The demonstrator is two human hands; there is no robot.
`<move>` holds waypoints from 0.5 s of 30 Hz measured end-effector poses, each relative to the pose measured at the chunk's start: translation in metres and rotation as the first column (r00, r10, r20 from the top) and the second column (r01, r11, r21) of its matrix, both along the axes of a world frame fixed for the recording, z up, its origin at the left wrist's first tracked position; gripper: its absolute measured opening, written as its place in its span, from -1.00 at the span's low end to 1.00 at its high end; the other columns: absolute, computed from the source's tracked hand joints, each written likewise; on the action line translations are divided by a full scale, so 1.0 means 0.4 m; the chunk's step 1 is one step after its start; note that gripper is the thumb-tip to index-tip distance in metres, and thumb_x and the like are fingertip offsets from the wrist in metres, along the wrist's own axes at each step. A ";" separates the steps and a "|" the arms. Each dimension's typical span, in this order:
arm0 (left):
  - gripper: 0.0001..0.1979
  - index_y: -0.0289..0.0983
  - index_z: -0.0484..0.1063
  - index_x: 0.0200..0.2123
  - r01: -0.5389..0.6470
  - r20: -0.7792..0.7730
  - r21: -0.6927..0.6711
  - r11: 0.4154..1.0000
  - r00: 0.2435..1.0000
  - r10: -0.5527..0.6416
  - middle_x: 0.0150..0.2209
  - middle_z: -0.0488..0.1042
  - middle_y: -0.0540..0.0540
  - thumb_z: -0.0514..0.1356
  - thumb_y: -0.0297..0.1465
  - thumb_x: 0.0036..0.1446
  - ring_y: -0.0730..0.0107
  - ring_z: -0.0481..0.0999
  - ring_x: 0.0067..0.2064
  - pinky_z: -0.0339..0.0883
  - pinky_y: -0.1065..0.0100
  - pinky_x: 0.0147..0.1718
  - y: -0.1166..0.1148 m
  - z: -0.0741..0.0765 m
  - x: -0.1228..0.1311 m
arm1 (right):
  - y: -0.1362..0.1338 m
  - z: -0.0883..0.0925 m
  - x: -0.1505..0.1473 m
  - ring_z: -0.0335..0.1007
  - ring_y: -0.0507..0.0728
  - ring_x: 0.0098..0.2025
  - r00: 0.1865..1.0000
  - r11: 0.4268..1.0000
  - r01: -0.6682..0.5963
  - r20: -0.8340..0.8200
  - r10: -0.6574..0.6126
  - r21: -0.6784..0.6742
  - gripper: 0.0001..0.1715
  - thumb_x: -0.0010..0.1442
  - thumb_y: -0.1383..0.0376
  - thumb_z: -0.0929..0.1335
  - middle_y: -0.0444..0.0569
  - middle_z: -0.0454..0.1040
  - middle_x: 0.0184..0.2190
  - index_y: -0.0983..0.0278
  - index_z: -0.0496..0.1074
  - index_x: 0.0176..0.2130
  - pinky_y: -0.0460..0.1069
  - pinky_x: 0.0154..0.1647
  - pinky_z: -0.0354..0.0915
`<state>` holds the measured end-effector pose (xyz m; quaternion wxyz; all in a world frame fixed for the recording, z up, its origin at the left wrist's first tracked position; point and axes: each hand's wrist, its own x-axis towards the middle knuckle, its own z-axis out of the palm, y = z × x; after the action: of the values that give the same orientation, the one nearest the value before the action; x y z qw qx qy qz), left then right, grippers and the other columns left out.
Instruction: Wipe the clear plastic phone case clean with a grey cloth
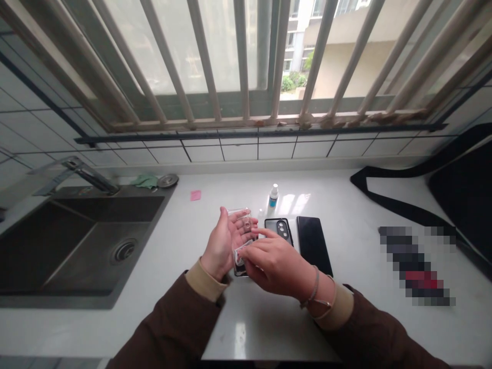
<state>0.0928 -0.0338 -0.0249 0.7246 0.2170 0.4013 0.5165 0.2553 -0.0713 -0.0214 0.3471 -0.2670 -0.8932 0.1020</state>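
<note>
Left hand: the left hand (pixel 222 245) is at centre frame, palm turned inward and fingers half curled, cradling the clear case (pixel 240 218) from its left side.
Right hand: the right hand (pixel 269 262) is just right of it, fingers bent, its fingertips (pixel 246 252) closed on the case's lower end. What sits under them is too small to make out.
Clear case: a see-through, phone-sized shell held upright between both hands, above the table (pixel 346 205) and touching nothing else.
Phones: a dark phone (pixel 279 229) with its camera block up lies just right of the hands. A second black slab (pixel 313 246) lies beside that one, close but apart.
Bottle: a small bottle (pixel 273 195) with a white cap stands upright behind the phones.
Progress: the case is off and in hand and both phones lie bare, so I judge the work on the case to be under way, with nothing fitted yet.
Left of frame: a dark sink (pixel 77 241) with a tap (pixel 86 173), plus a pink note (pixel 196 195) near its corner.
Right of frame: a black bag (pixel 461 195).
</note>
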 end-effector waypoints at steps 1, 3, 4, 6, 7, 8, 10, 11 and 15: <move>-0.29 -0.41 0.49 0.03 -0.007 -0.005 0.003 1.000 1.000 0.007 -0.17 0.60 -0.37 -0.12 0.11 0.47 0.14 0.64 -0.18 0.56 0.18 -0.11 0.001 0.000 0.000 | 0.000 -0.001 -0.001 0.53 0.10 -0.37 1.000 1.000 -0.013 -0.004 0.013 0.002 -0.82 0.33 0.39 0.31 -0.10 0.61 -0.43 0.20 0.50 -0.25 0.17 0.24 0.40; -0.30 -0.41 0.49 0.04 -0.019 -0.007 0.008 1.000 1.000 0.019 -0.17 0.60 -0.37 -0.12 0.10 0.48 0.14 0.64 -0.17 0.56 0.17 -0.12 0.002 0.001 -0.001 | -0.002 -0.003 -0.005 0.48 0.10 -0.42 0.999 0.999 -0.041 -0.024 0.041 -0.001 -0.83 0.27 0.40 0.32 -0.12 0.57 -0.47 0.19 0.50 -0.30 0.14 0.17 0.43; -0.29 -0.42 0.49 0.04 -0.022 -0.008 0.006 1.000 1.000 0.022 -0.16 0.60 -0.37 -0.12 0.10 0.48 0.14 0.64 -0.17 0.56 0.17 -0.13 0.002 0.002 -0.001 | -0.002 -0.004 -0.006 0.46 0.09 -0.44 0.998 0.999 -0.053 -0.038 0.052 -0.012 -0.83 0.25 0.41 0.33 -0.14 0.54 -0.50 0.18 0.49 -0.31 0.12 0.14 0.44; -0.29 -0.41 0.49 0.05 -0.022 -0.006 -0.007 1.000 1.000 0.022 -0.15 0.60 -0.38 -0.13 0.10 0.48 0.14 0.63 -0.18 0.56 0.18 -0.15 0.002 0.004 -0.002 | -0.004 -0.004 -0.006 0.43 0.08 -0.47 0.996 0.996 -0.067 -0.068 0.063 -0.057 -0.83 0.22 0.41 0.33 -0.16 0.51 -0.52 0.17 0.49 -0.33 0.10 0.07 0.47; -0.29 -0.41 0.49 0.05 -0.018 -0.006 -0.014 1.000 1.000 0.018 -0.14 0.60 -0.39 -0.13 0.10 0.48 0.13 0.63 -0.17 0.56 0.18 -0.15 0.002 0.006 -0.003 | -0.005 -0.002 -0.004 0.42 0.08 -0.47 0.995 0.994 -0.065 -0.085 0.057 -0.092 -0.83 0.22 0.40 0.33 -0.16 0.51 -0.52 0.17 0.49 -0.34 0.07 -0.01 0.48; -0.29 -0.41 0.49 0.06 -0.014 -0.006 -0.021 1.000 1.000 0.014 -0.13 0.61 -0.40 -0.13 0.10 0.48 0.13 0.63 -0.17 0.56 0.17 -0.14 0.002 0.007 -0.003 | -0.005 0.001 0.000 0.41 0.07 -0.48 0.994 0.989 -0.054 -0.103 0.040 -0.138 -0.83 0.23 0.40 0.34 -0.16 0.51 -0.52 0.18 0.50 -0.35 0.03 -0.11 0.47; -0.28 -0.43 0.50 0.05 -0.009 -0.006 -0.031 0.999 1.000 0.009 -0.13 0.61 -0.41 -0.13 0.09 0.48 0.11 0.63 -0.15 0.56 0.16 -0.11 0.001 0.011 -0.003 | -0.001 0.011 0.011 0.39 0.04 -0.50 0.987 0.968 -0.004 -0.159 -0.038 -0.251 -0.82 0.27 0.37 0.34 -0.16 0.52 -0.51 0.20 0.53 -0.34 -0.04 -0.31 0.40; -0.27 -0.45 0.51 0.04 -0.006 -0.006 -0.030 1.000 1.000 0.005 -0.13 0.61 -0.42 -0.14 0.09 0.49 0.10 0.63 -0.14 0.56 0.16 -0.09 0.001 0.012 -0.003 | 0.003 0.017 0.019 0.40 0.03 -0.50 0.974 0.949 0.042 -0.201 -0.110 -0.313 -0.81 0.30 0.35 0.34 -0.15 0.54 -0.50 0.22 0.56 -0.32 -0.06 -0.37 0.36; -0.22 -0.50 0.52 0.02 0.063 0.009 -0.021 0.998 0.998 -0.063 -0.11 0.60 -0.45 -0.17 0.08 0.49 0.09 0.64 -0.11 0.54 0.16 -0.03 -0.005 0.018 0.000 | 0.030 0.034 0.056 0.50 0.06 -0.41 0.781 0.812 0.307 -0.356 -0.513 -0.497 -0.68 0.46 0.21 0.30 -0.09 0.62 -0.40 0.26 0.63 -0.17 -0.05 -0.37 0.38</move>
<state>0.0927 -0.0358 -0.0176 0.7447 0.2196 0.3966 0.4898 0.2779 -0.0595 -0.0080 0.5042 -0.4929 -0.6557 0.2700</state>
